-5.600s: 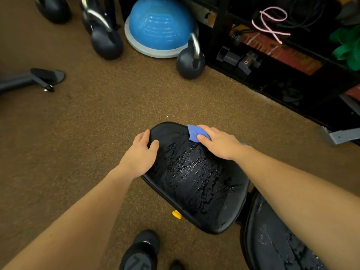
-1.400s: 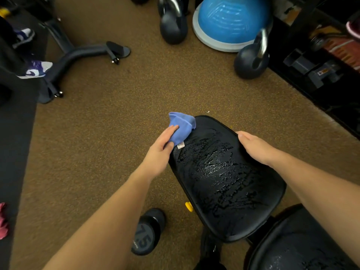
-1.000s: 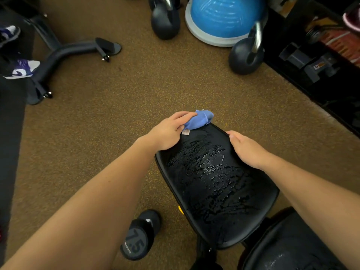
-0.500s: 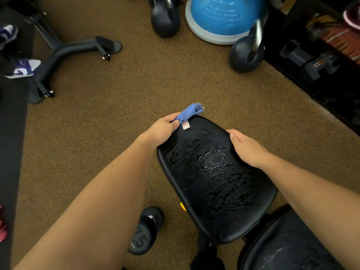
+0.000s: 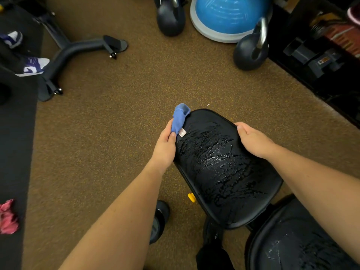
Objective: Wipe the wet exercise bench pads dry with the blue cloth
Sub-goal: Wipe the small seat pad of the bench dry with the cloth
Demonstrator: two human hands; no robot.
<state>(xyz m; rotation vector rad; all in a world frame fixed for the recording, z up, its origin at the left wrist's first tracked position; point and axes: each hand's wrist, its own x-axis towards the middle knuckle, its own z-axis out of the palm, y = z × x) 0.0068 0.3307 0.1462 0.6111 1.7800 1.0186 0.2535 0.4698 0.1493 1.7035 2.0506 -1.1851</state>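
The left hand (image 5: 165, 145) is gripping the crumpled blue microfibre cloth (image 5: 180, 117) at the left edge of the black padded vinyl seat pad (image 5: 224, 168). The thumb and fingers (image 5: 172, 135) are closing around the cloth's lower end, pinching it against the pad's rim, while the rest of the fabric is sticking up and away past the fingertips toward the pad's far left corner. A small white label (image 5: 182, 132) is hanging from the cloth just beside the thumb and is lying on the pad surface.

The right hand (image 5: 253, 142) is resting on the pad's right edge, its fingers curling over the rim and clasping the pad itself; it is carrying no cloth and is sitting well apart from the blue fabric, with the width of the pad between them.

Beaded water is glistening across the middle of the seat pad between the two hands. A second black padded bench pad (image 5: 296, 240), also showing droplets, is lying at the lower right, just beside the first. A yellow knob (image 5: 191, 197) is poking out beneath the seat pad's left side, above the brown speckled rubber floor (image 5: 116, 133).
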